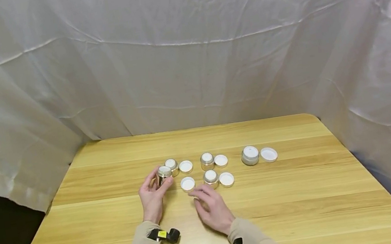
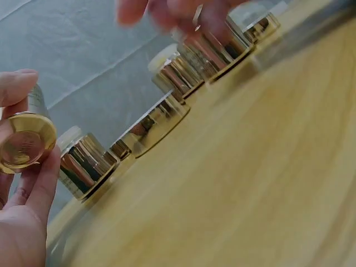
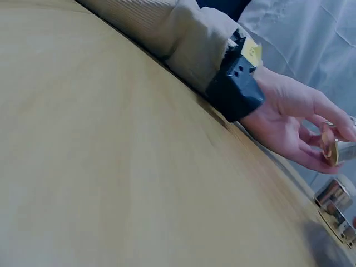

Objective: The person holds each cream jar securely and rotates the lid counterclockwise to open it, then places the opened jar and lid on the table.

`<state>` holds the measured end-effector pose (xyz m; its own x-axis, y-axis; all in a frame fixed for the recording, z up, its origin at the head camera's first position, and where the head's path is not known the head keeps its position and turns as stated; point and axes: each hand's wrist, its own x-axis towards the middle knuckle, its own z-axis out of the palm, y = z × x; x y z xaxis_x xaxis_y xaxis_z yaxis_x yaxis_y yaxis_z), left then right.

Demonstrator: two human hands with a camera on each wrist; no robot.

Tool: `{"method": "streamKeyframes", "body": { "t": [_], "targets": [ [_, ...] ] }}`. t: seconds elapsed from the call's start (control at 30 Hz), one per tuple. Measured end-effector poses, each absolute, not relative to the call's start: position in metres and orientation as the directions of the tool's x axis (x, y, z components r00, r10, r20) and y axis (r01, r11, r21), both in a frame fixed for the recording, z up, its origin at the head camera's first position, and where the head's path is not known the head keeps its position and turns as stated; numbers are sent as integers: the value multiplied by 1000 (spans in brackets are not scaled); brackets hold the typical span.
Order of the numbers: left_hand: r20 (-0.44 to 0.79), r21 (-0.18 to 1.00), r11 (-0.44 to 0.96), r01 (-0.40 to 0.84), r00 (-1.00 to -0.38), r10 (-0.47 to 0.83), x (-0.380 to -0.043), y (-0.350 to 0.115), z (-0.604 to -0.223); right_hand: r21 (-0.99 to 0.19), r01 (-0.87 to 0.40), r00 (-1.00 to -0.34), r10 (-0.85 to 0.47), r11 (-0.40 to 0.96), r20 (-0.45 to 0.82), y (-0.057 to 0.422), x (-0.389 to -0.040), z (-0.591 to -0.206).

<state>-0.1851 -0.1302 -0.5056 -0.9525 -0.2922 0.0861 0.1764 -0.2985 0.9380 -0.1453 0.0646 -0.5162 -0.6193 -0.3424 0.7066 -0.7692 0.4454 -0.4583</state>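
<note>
My left hand [image 1: 153, 193] grips a small gold jar [image 1: 164, 173] with a whitish top, raised and tilted. Its round gold base [image 2: 26, 143] faces the camera in the left wrist view. From the right, my right hand [image 1: 212, 208] reaches in with loosely bent fingers, next to an upturned white-lined lid [image 1: 187, 184]. Whether its fingertips touch that lid I cannot tell; they are blurred in the left wrist view. Just behind the held jar stands another gold jar [image 1: 172, 167], with a lid [image 1: 186, 167] beside it.
Two more gold jars, one at the back [image 1: 207, 161] and one in front [image 1: 210, 178], have lids [image 1: 220, 161] to their right. A wider pale jar [image 1: 250, 156] and its lid [image 1: 269, 154] stand farther right. Grey curtain [image 1: 187, 68] surrounds the wooden table [image 1: 306, 206].
</note>
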Motion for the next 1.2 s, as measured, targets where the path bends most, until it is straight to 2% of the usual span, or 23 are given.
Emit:
{"method": "streamKeyframes", "body": {
  "t": [0.13,0.23,0.33,0.4,0.5,0.63,0.7,0.83,1.2],
  "targets": [
    [106,972,-175,157,-957,-272,-185,-133,-507,-393,-848,-503,-303,356,809,79,-150,-516],
    [115,986,-91,140,-964,-240,-185,-136,-507,-337,-888,-414,-227,313,881,92,-158,-516],
    [143,989,9,145,-968,-207,-182,-139,-506,-333,-885,-389,-125,326,913,110,-167,-517],
    [158,987,57,150,-969,-191,-181,-141,-505,-375,-851,-422,-56,367,905,125,-172,-519],
    [171,982,113,153,-969,-177,-180,-143,-505,-521,-738,-551,63,429,832,150,-179,-520],
    [184,978,131,162,-965,-185,-181,-143,-507,-771,-463,-750,270,437,604,180,-186,-518],
    [200,974,146,174,-960,-194,-181,-143,-507,-851,-333,-804,349,407,481,191,-188,-516],
    [230,965,173,197,-952,-201,-183,-142,-509,-908,-209,-842,406,364,356,204,-190,-513],
    [222,959,219,182,-960,-174,-184,-142,-511,-907,-198,-862,374,371,341,207,-191,-512]
  ]
}}
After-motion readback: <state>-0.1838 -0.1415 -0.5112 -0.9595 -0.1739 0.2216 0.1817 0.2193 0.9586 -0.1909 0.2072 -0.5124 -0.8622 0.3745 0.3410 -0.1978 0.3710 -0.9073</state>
